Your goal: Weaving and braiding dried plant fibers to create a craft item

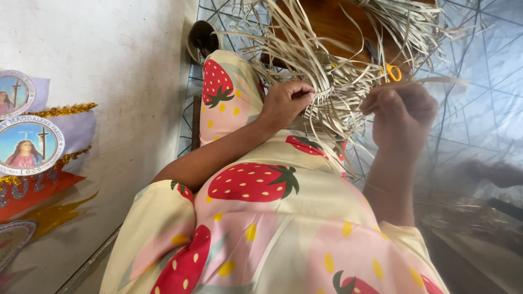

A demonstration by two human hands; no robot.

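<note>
Two hands — left hand (286,103), right hand (403,117) — pinch straw strips (332,90) (uncountable).

Passage around the work is tight. Loose straw strips (338,60) fan out in every direction from the woven piece, crossing the space above and between the left hand (283,103) and right hand (403,117); any reach there meets strands. Behind the strips stands a wooden stool (332,22), closing the far side. Yellow-handled scissors (392,72) lie among the strands just above the right hand. The lap in strawberry cloth (261,185) fills the near side. On the left, a wall (109,65) with a banner (32,147) blocks passage; a dark shoe (201,38) sits by it. The tiled floor (479,109) on the right offers open room.
</note>
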